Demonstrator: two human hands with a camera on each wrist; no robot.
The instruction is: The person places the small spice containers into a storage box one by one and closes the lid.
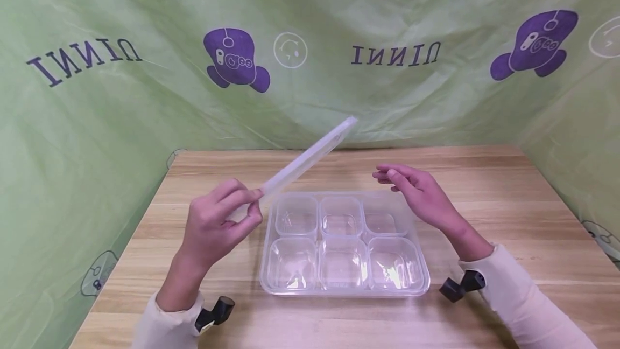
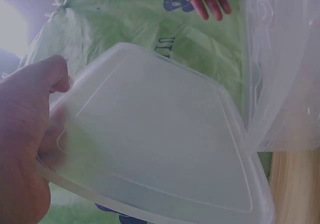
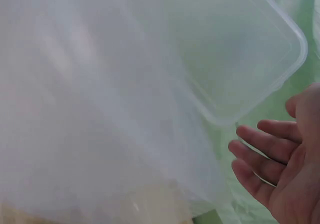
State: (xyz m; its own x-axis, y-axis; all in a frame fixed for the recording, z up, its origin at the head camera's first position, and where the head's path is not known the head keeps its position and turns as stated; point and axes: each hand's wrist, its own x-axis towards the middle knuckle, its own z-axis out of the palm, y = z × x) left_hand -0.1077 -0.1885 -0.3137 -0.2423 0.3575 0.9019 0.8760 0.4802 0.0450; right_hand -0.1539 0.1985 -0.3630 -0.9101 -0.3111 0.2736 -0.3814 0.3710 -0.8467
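Observation:
In the head view my left hand [image 1: 220,220] pinches one edge of a translucent plastic lid [image 1: 310,160], held tilted above the back left of a clear container. The left wrist view shows the lid [image 2: 150,129] broadside, thumb on one face and fingers showing through from behind. On the table the clear plastic container [image 1: 344,294] holds several small square compartments in two rows. My right hand [image 1: 416,190] hovers over the container's back right corner, fingers extended and holding nothing. In the right wrist view that hand [image 3: 285,159] is apart from the lid [image 3: 240,49].
The wooden table [image 1: 494,203] carries the container near its middle. A green curtain [image 1: 310,101] with purple cartoon prints closes off the back and both sides. Black wrist-worn devices [image 1: 215,312] sit at both sleeve cuffs.

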